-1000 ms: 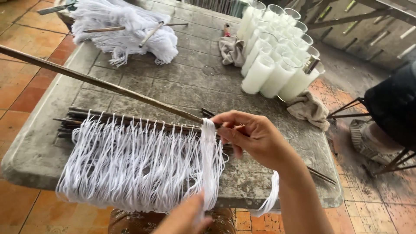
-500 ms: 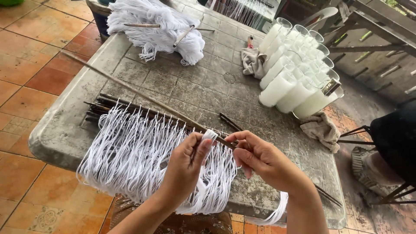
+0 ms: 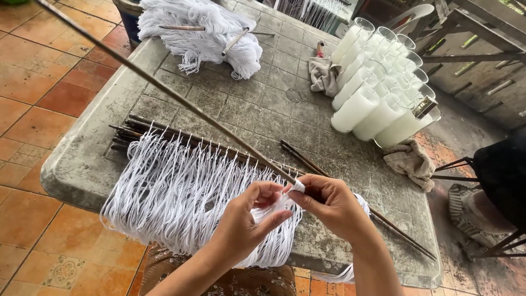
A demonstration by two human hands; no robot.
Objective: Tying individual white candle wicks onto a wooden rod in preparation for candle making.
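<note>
My right hand [image 3: 329, 205] grips a long thin dark stick [image 3: 164, 90] that rises to the upper left, pinching a white string loop against it. My left hand [image 3: 249, 216] holds the same white strings [image 3: 276, 211] just left of the right hand. Below and to the left, a mass of white string loops [image 3: 164, 192] hangs from several dark sticks [image 3: 137, 131] lying on the grey stone table [image 3: 87, 164] and drapes over its front edge.
A pile of white string on sticks [image 3: 203, 33] lies at the table's far end. Several tall glasses of white wax [image 3: 378, 77] stand at the right, with grey rags [image 3: 323, 74] beside them. Dark metal frames [image 3: 493, 164] stand on the tiled floor at right.
The stick's far end has swung up and to the left. My left hand slid down from the stick to the strings under it, and my right hand shifted slightly lower.
</note>
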